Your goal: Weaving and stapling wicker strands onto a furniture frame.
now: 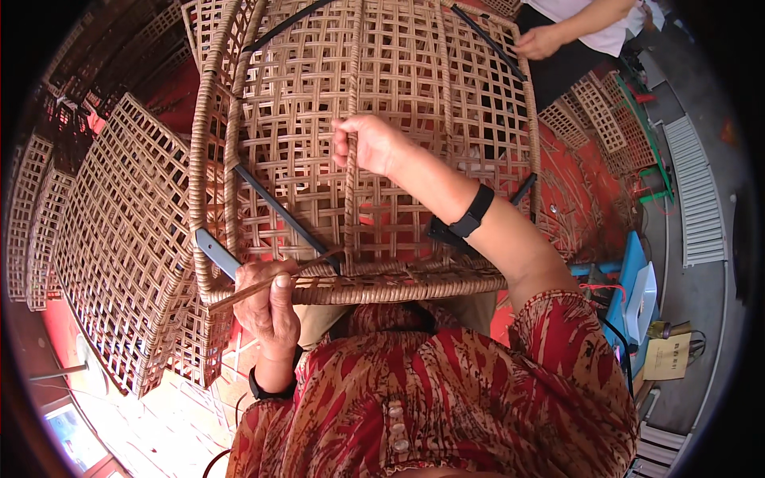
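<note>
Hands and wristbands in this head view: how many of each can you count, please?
Hands: 3 – the person's left hand, right hand, and a co-worker's hand on the wicker frame.
Black wristbands: 2 – left wristband, right wristband.
Total: 5

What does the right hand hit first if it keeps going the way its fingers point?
The right hand already grips a vertical strand of the tan woven rattan panel; straight on, that lattice comes first, though depth is unclear.

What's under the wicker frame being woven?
Through the open weave of the wicker frame: black metal bars and red floor. The person's lap below the rim is mostly covered.
</note>
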A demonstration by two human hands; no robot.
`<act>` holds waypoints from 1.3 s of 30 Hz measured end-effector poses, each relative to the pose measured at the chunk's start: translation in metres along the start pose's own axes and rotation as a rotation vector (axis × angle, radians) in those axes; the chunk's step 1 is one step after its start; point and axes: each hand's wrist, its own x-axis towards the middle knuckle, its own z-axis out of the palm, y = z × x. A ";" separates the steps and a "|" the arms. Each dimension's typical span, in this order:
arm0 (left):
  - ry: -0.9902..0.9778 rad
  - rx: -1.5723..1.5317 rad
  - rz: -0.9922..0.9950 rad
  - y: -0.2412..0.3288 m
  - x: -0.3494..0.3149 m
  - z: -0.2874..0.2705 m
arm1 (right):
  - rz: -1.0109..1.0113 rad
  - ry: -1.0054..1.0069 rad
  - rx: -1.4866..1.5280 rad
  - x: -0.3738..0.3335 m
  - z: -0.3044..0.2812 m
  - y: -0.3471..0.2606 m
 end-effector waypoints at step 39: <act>0.048 -0.150 0.000 -0.004 -0.003 0.015 | -0.292 0.088 0.027 0.056 -0.035 -0.048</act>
